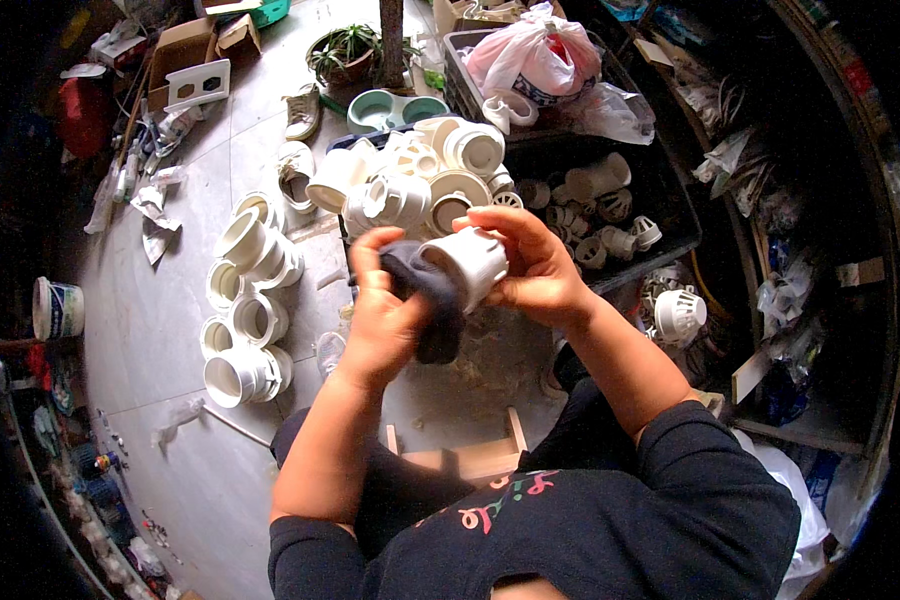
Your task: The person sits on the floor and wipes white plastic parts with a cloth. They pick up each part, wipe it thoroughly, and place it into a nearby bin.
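My right hand (pixel 529 266) grips a white plastic pipe fitting (pixel 474 264) by its slotted or ribbed end. A dark cloth (pixel 439 330), partly blurred, is held in my left hand (pixel 386 300) against the fitting's open mouth. Just beyond both hands, a heap of white plastic pipe fittings (pixel 397 196) fills a container whose dark edge shows in places. On the floor to the left, several more white fittings (pixel 256 319) stand and lie in a loose column.
At the right, a black crate (pixel 686 251) holds fittings and vented caps. Behind it stands a grey crate (pixel 456 71) with a tied plastic bag (pixel 536 56). Shoes (pixel 296 176), a teal double bowl (pixel 375 111) and a potted plant (pixel 345 56) are on the floor ahead. A vented cap (pixel 679 315) lies at right.
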A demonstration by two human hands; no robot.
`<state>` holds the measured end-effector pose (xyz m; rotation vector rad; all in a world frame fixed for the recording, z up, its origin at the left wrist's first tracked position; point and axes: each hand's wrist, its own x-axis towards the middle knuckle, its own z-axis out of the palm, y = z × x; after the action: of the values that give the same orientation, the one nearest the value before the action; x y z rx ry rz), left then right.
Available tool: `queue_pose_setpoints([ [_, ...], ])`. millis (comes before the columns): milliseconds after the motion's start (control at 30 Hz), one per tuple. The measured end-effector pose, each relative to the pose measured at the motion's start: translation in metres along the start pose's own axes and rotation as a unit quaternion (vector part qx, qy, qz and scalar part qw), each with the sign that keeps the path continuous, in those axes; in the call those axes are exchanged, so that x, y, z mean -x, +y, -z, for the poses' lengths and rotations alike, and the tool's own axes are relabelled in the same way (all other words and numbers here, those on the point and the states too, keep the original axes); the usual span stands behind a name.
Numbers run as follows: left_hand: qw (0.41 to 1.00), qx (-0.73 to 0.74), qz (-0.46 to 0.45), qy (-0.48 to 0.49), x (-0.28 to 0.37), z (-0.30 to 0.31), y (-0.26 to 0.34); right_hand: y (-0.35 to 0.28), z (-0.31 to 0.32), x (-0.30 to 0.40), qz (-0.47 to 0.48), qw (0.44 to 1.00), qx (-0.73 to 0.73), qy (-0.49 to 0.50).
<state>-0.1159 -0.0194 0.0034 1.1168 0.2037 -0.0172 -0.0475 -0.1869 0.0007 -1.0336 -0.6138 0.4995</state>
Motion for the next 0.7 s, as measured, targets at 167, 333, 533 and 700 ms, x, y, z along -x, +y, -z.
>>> queue_pose_setpoints([
  [167,0.992,0.048,0.111,-0.023,-0.004,-0.001,-0.011,0.002,0.004,-0.001,0.081,0.968,0.234,-0.040],
  [333,0.989,0.032,0.141,-0.022,-0.004,-0.008,-0.012,-0.016,-0.003,-0.001,0.083,0.915,0.389,-0.071],
  [533,0.967,-0.229,-0.111,-0.002,-0.006,0.002,-0.026,-0.009,0.000,0.005,-0.080,0.982,0.172,0.004],
  [700,0.778,-0.482,-0.401,0.032,-0.012,0.013,-0.019,-0.013,0.003,0.003,-0.236,0.972,-0.004,-0.010],
])
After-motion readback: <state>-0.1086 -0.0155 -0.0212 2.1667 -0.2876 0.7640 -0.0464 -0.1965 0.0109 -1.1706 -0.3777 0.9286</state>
